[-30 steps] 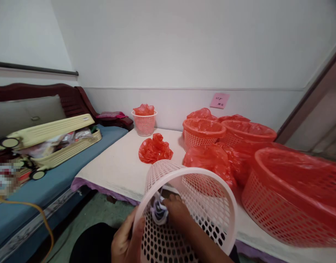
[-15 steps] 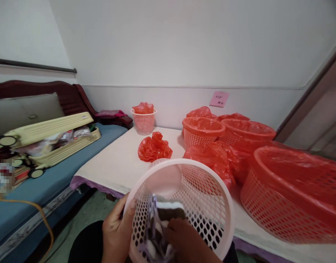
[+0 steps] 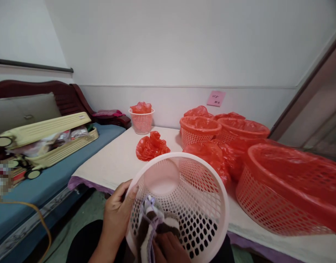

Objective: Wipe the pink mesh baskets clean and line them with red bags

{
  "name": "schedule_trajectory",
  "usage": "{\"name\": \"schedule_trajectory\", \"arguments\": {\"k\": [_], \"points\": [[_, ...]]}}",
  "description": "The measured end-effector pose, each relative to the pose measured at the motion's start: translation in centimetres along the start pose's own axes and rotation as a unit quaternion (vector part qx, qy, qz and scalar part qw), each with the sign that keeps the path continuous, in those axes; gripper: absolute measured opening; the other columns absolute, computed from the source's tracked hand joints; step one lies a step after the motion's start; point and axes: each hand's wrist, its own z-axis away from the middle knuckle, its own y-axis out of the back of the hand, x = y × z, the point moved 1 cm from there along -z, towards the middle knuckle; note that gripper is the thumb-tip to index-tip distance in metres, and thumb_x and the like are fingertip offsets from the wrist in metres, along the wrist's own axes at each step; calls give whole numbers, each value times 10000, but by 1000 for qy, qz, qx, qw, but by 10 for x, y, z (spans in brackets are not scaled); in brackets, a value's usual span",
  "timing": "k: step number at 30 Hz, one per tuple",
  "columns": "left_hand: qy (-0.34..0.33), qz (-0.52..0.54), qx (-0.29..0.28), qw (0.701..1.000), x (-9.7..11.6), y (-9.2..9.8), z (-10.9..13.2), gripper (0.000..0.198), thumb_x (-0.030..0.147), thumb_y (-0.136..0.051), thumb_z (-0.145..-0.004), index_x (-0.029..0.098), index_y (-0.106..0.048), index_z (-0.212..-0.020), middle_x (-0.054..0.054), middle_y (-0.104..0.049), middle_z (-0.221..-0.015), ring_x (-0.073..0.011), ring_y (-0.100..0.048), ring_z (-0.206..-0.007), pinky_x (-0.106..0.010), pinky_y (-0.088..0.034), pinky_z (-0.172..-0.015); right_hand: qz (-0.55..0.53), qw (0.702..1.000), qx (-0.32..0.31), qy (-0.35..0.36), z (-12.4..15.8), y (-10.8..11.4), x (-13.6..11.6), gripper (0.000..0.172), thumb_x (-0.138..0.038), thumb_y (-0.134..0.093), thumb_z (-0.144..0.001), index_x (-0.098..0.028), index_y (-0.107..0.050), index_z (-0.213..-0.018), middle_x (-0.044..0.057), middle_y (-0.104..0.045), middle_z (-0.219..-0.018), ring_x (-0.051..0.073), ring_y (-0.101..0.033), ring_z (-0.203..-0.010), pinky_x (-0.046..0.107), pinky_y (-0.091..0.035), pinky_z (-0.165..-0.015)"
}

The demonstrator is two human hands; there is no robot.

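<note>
A pale pink perforated plastic basket (image 3: 195,204) is tilted with its mouth toward me, at the near edge of the table. My left hand (image 3: 117,215) grips its left rim, thumb on the edge. My right hand (image 3: 170,248) is low at the basket's mouth, fingers closed on a brown, white and purple cloth (image 3: 150,228) that lies partly inside the basket. The lower part of that hand is cut off by the frame.
On the white-covered table (image 3: 115,160) stand several pink baskets lined with red bags, the largest at right (image 3: 288,190). A crumpled red bag (image 3: 151,146) lies mid-table and a small basket (image 3: 141,122) by the wall. A sofa with an open cream case (image 3: 47,138) is at left.
The basket has tipped its mouth further toward me and come nearer. My right hand has drawn back from deep inside the basket to its mouth, pulling the cloth with it.
</note>
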Motion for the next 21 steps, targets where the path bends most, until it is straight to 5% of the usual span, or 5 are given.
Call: {"name": "schedule_trajectory", "arguments": {"k": [4,9,12,16,21], "points": [[45,12,-41,998,-17,-5,27,476,547,-670,-786,200,-659,-1110,-56,-747,-1053,-185,-692,-894,-226,-550,-754,-147,983,19,-113,-34,22,-10,469,-211,-541,-842,-234,-546,-1311,110,-668,-1103,266,-645,-992,350,-550,-832],[59,1,11,998,-44,4,46,511,598,-605,-811,214,-685,-1139,-57,-730,-1163,-223,-664,-1077,-237,-532,-870,-247,968,-8,-46,-61,42,-17,651,-249,-522,-796,-156,-399,-1428,177,-540,-1332,297,-547,-1204,388,-491,-973],[40,-29,46,998,-45,13,42,484,603,-619,-795,215,-724,-1065,-39,-757,-1079,-215,-676,-1018,-225,-527,-841,-182,976,-107,-53,-61,41,-10,465,-234,-558,-814,-206,-575,-1278,139,-638,-1147,284,-626,-1006,360,-533,-818],[36,-7,85,996,-40,13,36,454,581,-630,-800,210,-730,-1043,-31,-770,-1005,-202,-695,-924,-225,-539,-787,25,964,-244,-99,-61,36,17,358,-74,-506,-837,-179,-680,-1132,159,-689,-1018,344,-636,-956,499,-485,-862],[12,-8,53,998,-44,9,36,436,561,-640,-797,209,-749,-1031,-56,-776,-1009,-230,-711,-934,-262,-568,-791,30,944,-268,-189,-79,29,53,319,-28,-508,-757,-108,-721,-981,224,-692,-1004,364,-639,-965,505,-453,-861]]}}
